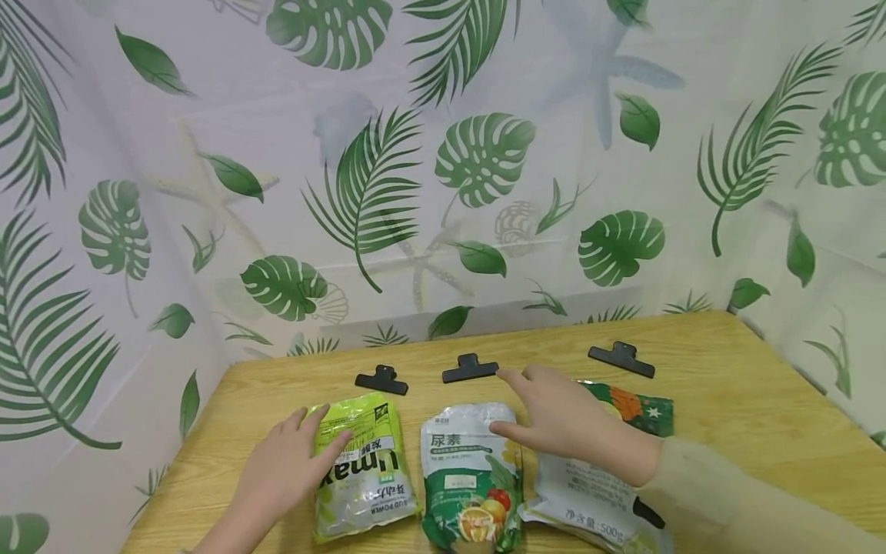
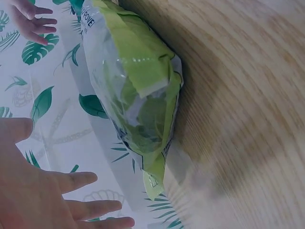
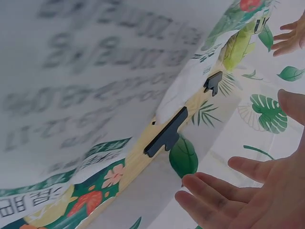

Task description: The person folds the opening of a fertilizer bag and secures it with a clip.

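Observation:
My left hand hovers at the left side of a yellow-green and grey fertilizer bag, fingers spread. The left wrist view shows a gap between that hand and the bag. A white and green fertilizer pouch lies in the middle. Over the gap between this pouch and a grey-white bag with a dark green patterned end is my right hand, which partly covers the latter. In the right wrist view its fingers are loosely extended and hold nothing.
Three black clips lie along the back of the wooden table: a left clip, a middle clip and a right clip. A leaf-patterned cloth hangs behind the table and at its sides.

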`<state>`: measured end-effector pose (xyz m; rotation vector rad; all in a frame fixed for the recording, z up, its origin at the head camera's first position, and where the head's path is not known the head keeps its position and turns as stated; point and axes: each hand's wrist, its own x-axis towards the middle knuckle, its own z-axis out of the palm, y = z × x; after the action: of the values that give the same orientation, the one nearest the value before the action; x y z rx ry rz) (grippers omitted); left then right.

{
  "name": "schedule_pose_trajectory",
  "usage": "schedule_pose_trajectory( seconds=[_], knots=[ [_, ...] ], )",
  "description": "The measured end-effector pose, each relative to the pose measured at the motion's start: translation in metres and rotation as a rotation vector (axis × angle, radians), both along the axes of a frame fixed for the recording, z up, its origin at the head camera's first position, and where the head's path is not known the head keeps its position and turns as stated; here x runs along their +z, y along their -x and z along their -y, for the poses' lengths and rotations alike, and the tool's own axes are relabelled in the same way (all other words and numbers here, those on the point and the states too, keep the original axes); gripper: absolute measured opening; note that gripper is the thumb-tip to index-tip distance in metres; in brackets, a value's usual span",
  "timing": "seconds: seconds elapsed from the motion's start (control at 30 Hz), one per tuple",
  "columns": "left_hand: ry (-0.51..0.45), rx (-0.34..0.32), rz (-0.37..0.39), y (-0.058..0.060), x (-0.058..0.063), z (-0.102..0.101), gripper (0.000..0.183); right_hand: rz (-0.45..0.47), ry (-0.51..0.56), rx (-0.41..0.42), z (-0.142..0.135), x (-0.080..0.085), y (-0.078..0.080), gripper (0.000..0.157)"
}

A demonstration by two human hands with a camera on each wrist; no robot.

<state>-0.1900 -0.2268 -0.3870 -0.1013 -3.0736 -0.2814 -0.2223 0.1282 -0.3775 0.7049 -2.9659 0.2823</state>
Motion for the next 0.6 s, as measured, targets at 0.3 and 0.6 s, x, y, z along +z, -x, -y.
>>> schedule_pose_trajectory(
  seconds=[0.3,0.6],
  knots=[
    [-0.063,0.026,0.078,-0.001,0.001,0.011,0.096,0.04,-0.01,-0.01,0.022,0.006,0.004,0.078],
    [-0.134,0.033,0.133,-0.002,0.001,0.022,0.093,0.035,0.012,0.002,0.043,0.006,0.008,0.074]
  ],
)
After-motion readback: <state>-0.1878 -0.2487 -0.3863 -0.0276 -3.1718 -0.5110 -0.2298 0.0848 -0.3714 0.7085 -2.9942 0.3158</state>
